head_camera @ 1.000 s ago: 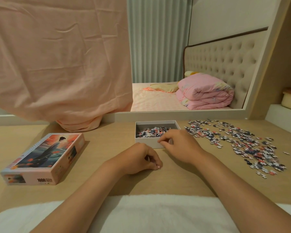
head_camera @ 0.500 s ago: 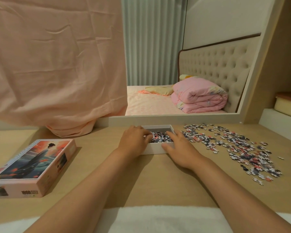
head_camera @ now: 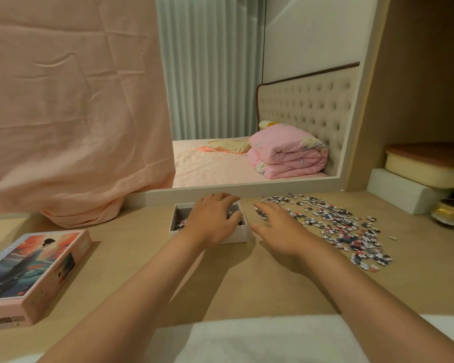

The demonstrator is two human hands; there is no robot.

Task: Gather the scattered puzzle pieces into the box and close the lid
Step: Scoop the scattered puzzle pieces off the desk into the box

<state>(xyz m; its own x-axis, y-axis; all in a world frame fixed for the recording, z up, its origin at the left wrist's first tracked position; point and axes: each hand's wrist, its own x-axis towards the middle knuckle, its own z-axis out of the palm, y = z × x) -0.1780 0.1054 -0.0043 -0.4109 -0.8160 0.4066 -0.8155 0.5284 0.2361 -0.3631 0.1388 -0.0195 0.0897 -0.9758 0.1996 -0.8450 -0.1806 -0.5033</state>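
Observation:
A small open white box (head_camera: 179,209) stands at the middle of the wooden desk with some puzzle pieces inside. My left hand (head_camera: 212,218) lies over the box with its fingers spread, hiding most of the contents. Whether it holds any piece is hidden. My right hand (head_camera: 278,226) hovers flat and open just right of the box, its fingertips at the near edge of the scattered puzzle pieces (head_camera: 336,226). The pile spreads to the right across the desk. The pink box lid (head_camera: 34,273), printed with a picture, lies at the left.
A mirror frame (head_camera: 247,188) runs along the back of the desk, with a peach cloth (head_camera: 71,113) draped over its left part. A white block (head_camera: 404,189) with a cream container and a small gold jar (head_camera: 447,212) stand at the right. White fabric (head_camera: 260,339) lies at the near edge.
My left hand moved further over the box's inside. My right hand left the box's front corner and moved right toward the scattered pieces, fingers now spread.

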